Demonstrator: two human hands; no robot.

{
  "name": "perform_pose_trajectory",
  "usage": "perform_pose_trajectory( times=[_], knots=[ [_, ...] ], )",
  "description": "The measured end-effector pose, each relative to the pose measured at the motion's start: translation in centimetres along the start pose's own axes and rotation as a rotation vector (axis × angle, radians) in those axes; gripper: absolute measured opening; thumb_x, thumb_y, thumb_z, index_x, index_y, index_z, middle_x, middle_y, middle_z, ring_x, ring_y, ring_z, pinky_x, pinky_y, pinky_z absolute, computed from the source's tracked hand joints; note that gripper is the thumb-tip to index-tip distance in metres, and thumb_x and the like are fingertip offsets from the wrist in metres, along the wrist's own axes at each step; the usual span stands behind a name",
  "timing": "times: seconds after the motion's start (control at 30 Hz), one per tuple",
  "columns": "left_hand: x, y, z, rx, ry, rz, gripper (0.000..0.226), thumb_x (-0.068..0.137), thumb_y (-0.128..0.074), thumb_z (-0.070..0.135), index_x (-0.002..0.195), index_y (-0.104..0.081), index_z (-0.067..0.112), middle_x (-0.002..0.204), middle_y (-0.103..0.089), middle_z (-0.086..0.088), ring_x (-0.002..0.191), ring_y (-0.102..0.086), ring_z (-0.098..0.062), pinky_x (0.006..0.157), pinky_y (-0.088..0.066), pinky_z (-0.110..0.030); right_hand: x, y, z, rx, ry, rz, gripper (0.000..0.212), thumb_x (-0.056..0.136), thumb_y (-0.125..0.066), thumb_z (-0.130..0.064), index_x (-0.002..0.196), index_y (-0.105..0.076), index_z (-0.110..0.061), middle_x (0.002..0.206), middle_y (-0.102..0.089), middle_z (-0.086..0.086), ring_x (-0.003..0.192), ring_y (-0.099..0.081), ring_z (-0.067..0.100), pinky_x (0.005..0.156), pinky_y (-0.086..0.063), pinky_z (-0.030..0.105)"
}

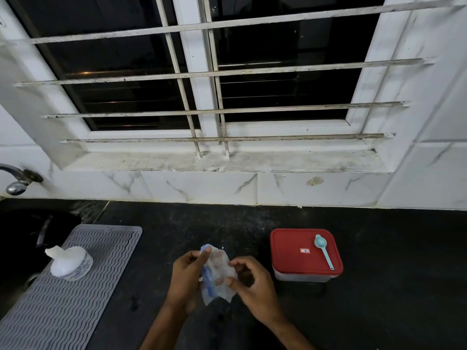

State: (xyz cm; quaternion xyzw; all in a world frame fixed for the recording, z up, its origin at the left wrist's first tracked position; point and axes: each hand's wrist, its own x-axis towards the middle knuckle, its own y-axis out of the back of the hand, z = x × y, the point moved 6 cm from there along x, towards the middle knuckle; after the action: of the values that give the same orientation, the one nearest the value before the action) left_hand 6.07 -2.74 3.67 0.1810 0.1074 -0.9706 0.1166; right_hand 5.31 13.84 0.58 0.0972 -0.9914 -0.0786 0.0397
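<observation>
At lower centre, the left hand [185,281] and right hand [252,286] have fingers clamped on a thin plastic pouch [219,271]; a too strong pull may rip it.

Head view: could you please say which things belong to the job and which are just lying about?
Job: pouch, held by left hand and right hand.
Lying about: box, spoon on it, bottle, mat, tap.

A red lid [300,246] carries a light-blue spoon [324,251]; the grey mat [75,294] is wavy-ribbed; the tabletop [391,261] is speckled black.
</observation>
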Motion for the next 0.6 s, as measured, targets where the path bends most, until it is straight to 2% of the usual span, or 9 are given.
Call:
perform_pose_trajectory(
  times=[0.07, 0.17, 0.23, 0.33, 0.43, 0.5, 0.57, 0.6],
  knots=[
    [0.2, 0.1, -0.3, 0.042, -0.009, 0.012, 0.033, 0.096, -0.057, 0.019, 0.102, -0.064, -0.013, 0.094, -0.071, -0.028, 0.087, -0.071, -0.040, 0.068, -0.060, -0.045, 0.3, 0.4, 0.9, -0.002, -0.031, 0.081, 0.009, 0.079, -0.076, -0.025, 0.083, -0.067, -0.028, 0.084, -0.068, -0.009, 0.082, -0.065, 0.011, 0.073, -0.052, 0.023],
    [0.7, 2.0, 0.6, 0.131, -0.084, 0.108, 0.033, 0.097, -0.054, 0.023, 0.094, -0.065, -0.008, 0.085, -0.072, -0.023, 0.076, -0.071, -0.035, 0.056, -0.057, -0.034, 1.0, 2.0, 2.4, 0.034, -0.131, 0.188, 0.013, 0.082, -0.074, -0.013, 0.072, -0.067, -0.018, 0.072, -0.069, -0.002, 0.070, -0.063, 0.009, 0.068, -0.052, 0.025],
    [0.9, 3.1, 1.3, 0.213, -0.131, 0.170, 0.034, 0.098, -0.053, 0.026, 0.089, -0.063, -0.005, 0.079, -0.069, -0.023, 0.065, -0.068, -0.031, 0.049, -0.053, -0.031, 1.2, 2.6, 3.4, 0.085, -0.218, 0.227, 0.015, 0.085, -0.072, -0.013, 0.071, -0.066, -0.014, 0.071, -0.069, 0.003, 0.069, -0.064, 0.012, 0.068, -0.053, 0.030],
    [1.2, 3.6, 1.6, 0.277, -0.135, 0.223, 0.035, 0.099, -0.052, 0.031, 0.089, -0.061, -0.002, 0.076, -0.065, -0.025, 0.053, -0.062, -0.026, 0.048, -0.049, -0.034, 1.3, 1.6, 4.0, 0.138, -0.356, 0.170, 0.013, 0.089, -0.067, -0.020, 0.078, -0.067, -0.012, 0.077, -0.072, 0.003, 0.078, -0.068, 0.018, 0.071, -0.055, 0.029],
    [0.7, 2.3, 1.6, 0.257, -0.076, 0.147, 0.035, 0.099, -0.050, 0.036, 0.093, -0.061, 0.003, 0.082, -0.067, -0.021, 0.063, -0.067, -0.023, 0.049, -0.052, -0.031, 1.6, 1.4, 3.7, 0.183, -0.376, 0.199, 0.016, 0.091, -0.065, -0.024, 0.083, -0.067, -0.009, 0.081, -0.072, 0.006, 0.081, -0.069, 0.022, 0.070, -0.055, 0.029],
    [-0.5, 0.7, 1.6, 0.303, -0.086, 0.022, 0.022, 0.098, -0.053, 0.028, 0.089, -0.060, 0.010, 0.077, -0.068, -0.007, 0.062, -0.069, -0.007, 0.050, -0.053, -0.020, 2.2, 1.7, 3.3, 0.215, -0.379, 0.233, 0.017, 0.091, -0.064, -0.024, 0.086, -0.067, -0.008, 0.084, -0.072, 0.008, 0.084, -0.068, 0.025, 0.070, -0.055, 0.030],
    [-1.7, -1.1, 1.2, 0.387, -0.144, -0.102, 0.005, 0.092, -0.063, 0.018, 0.094, -0.060, 0.015, 0.078, -0.074, 0.001, 0.073, -0.070, 0.001, 0.060, -0.054, -0.014, 2.8, 1.9, 3.1, 0.228, -0.388, 0.238, 0.017, 0.092, -0.064, -0.026, 0.089, -0.068, -0.010, 0.086, -0.073, 0.007, 0.085, -0.069, 0.025, 0.072, -0.055, 0.033],
    [-1.8, -1.3, 0.5, 0.423, -0.155, -0.114, 0.016, 0.088, -0.069, 0.017, 0.100, -0.059, 0.018, 0.086, -0.076, 0.008, 0.081, -0.071, -0.001, 0.066, -0.056, -0.016, 3.0, 1.8, 3.0, 0.241, -0.396, 0.235, 0.018, 0.092, -0.063, -0.028, 0.090, -0.068, -0.011, 0.087, -0.073, 0.007, 0.086, -0.069, 0.024, 0.075, -0.057, 0.035]
  ],
)
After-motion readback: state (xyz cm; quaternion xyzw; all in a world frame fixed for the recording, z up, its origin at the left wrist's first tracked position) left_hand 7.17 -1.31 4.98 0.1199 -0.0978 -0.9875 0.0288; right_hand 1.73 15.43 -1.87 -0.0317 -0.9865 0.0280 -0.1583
